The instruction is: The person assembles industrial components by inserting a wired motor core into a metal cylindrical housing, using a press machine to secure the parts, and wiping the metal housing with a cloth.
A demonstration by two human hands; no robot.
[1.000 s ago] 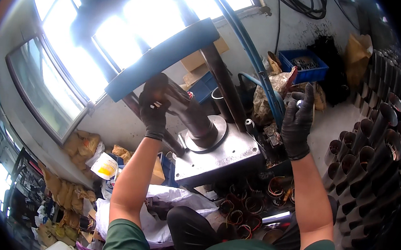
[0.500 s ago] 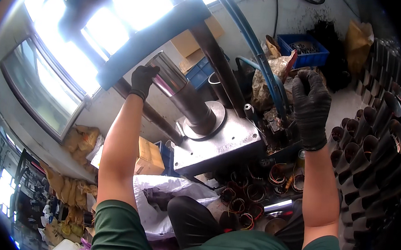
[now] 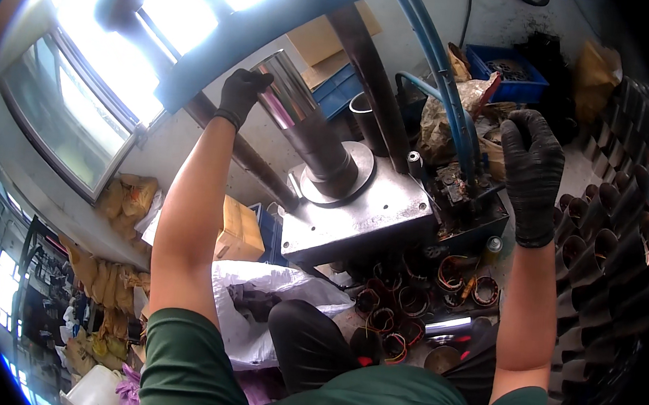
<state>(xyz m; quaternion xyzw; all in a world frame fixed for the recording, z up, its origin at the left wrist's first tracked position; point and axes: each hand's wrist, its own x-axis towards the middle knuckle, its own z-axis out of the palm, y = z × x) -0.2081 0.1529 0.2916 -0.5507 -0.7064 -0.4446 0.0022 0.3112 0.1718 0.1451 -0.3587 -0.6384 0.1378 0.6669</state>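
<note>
My left hand (image 3: 243, 97), in a black glove, is closed at the upper side of a shiny metal cylinder (image 3: 286, 87). This cylinder stands tilted in view above a darker, wider cylinder (image 3: 315, 145), which rests on a round flange (image 3: 361, 164) on the press's steel plate (image 3: 353, 223). To the right, my gloved right hand (image 3: 533, 176) is raised beside the blue hoses, its fingers curled toward the thumb. Whatever it may hold is hidden. Above the cylinder spans the blue crossbeam (image 3: 253, 36) of the press.
Dark posts (image 3: 367, 77) flank the cylinder. Wound motor stators (image 3: 411, 303) lie on the floor below the plate, near a white sack (image 3: 237, 328). Stacked dark tubes (image 3: 605, 275) fill the right side. A blue bin (image 3: 510, 72) sits at the back right.
The view has shifted, so the press appears higher and farther right. My left hand stays at the shiny cylinder. My right hand has moved slightly right.
</note>
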